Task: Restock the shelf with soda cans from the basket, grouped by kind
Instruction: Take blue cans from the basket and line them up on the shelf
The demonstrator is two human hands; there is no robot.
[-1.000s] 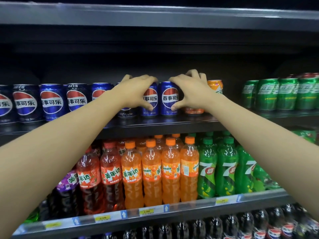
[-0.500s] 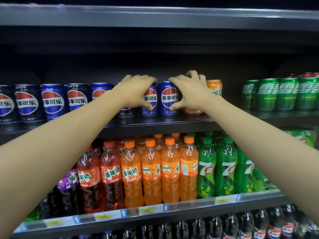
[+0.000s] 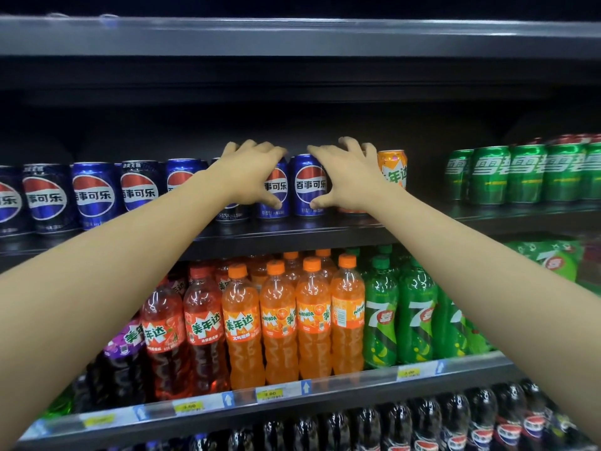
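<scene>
Reaching up to the can shelf [image 3: 292, 234], both arms stretch in from the 7 and 5 o'clock corners and meet near the centre. The left hand [image 3: 250, 175] drapes over the top of a blue cola can [image 3: 274, 203], its fingers [image 3: 260, 148] curled over the rim and the thumb pressing the can's front, so it grips that can. The right hand [image 3: 349, 177] sits at 3 o'clock of it, fingers curled over the top of whatever stands behind the palm; the thumb touches the lower right side of a second blue cola can [image 3: 309, 187], yet which can those fingers actually clasp I cannot tell. The two blue cans stand upright, just beside each other. At 3 o'clock of the right hand an orange can [image 3: 395, 169] stands upright, partly hidden by the knuckles. A row of blue and dark cola cans [image 3: 94, 193] runs off toward 9 o'clock, and green cans [image 3: 523, 174] are grouped well apart at 3 o'clock. On the shelf below stand red, orange and green bottles [image 3: 279, 320] behind yellow price tags [image 3: 270, 393].
</scene>
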